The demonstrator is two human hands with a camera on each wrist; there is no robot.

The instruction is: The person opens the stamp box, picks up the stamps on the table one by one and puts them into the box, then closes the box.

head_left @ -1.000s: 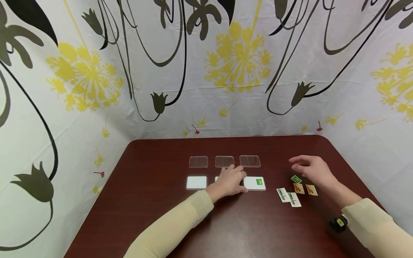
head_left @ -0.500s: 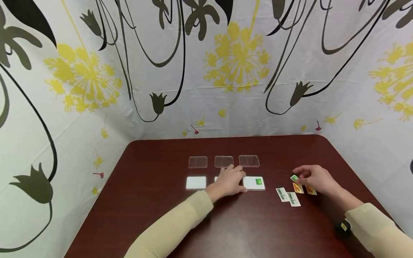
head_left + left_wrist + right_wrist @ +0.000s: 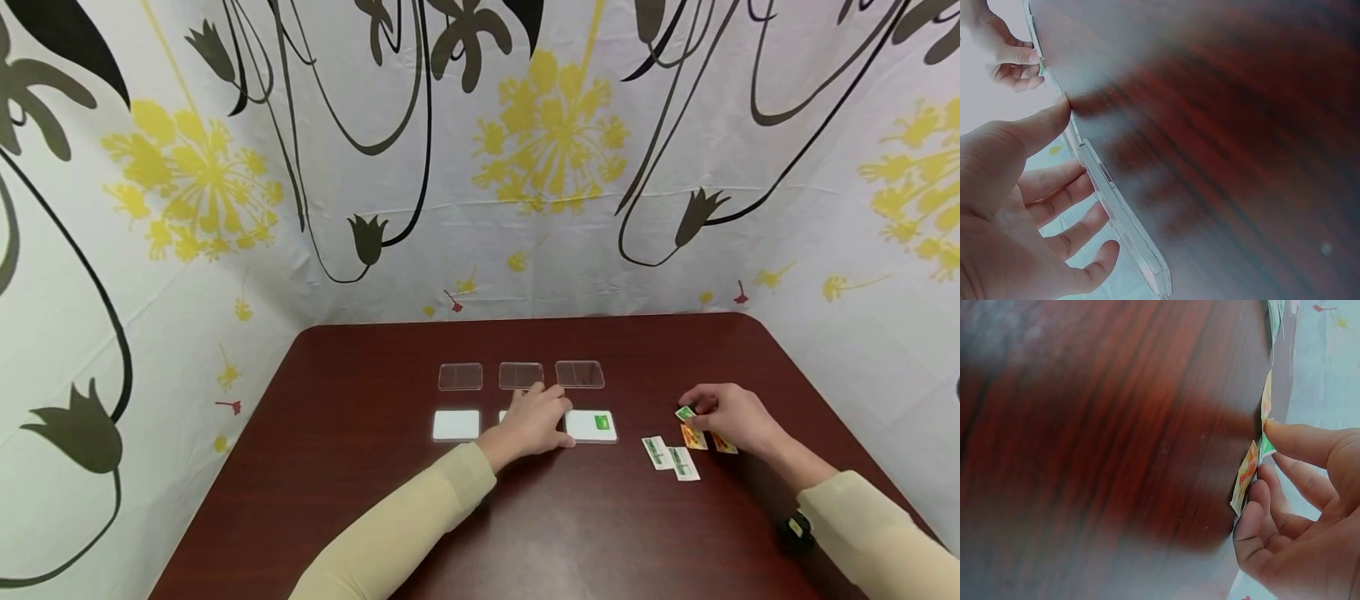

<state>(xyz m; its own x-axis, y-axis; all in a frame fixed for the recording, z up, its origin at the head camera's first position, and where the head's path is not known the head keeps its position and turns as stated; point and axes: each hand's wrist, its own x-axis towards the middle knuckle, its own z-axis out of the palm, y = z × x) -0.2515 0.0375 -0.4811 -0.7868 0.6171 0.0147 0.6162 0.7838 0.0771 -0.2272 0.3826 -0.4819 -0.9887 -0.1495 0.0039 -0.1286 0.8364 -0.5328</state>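
Note:
My left hand [image 3: 531,422] reaches across the middle white tile and mostly hides it. Its thumb and forefinger grip the left end of the right-hand flat white tile [image 3: 583,427], which bears a small green paper piece [image 3: 602,422]. At the right, my right hand [image 3: 738,417] pinches a small green paper piece [image 3: 683,412] by its edge, just above the table. Under and beside that hand lie two orange picture pieces [image 3: 693,437], the right one partly covered. In the right wrist view the green piece [image 3: 1267,447] shows between thumb and fingers.
Two white-and-green paper slips [image 3: 683,464] lie overlapping left of the orange pieces. Another white tile [image 3: 456,425] is left of my left hand. Three clear plastic lids [image 3: 461,377] form a row behind the tiles. A patterned curtain [image 3: 480,275] borders the dark wooden table [image 3: 540,533].
My right hand has come down onto the green piece and pinched it; over the last half second it barely moves. My left hand stays in place.

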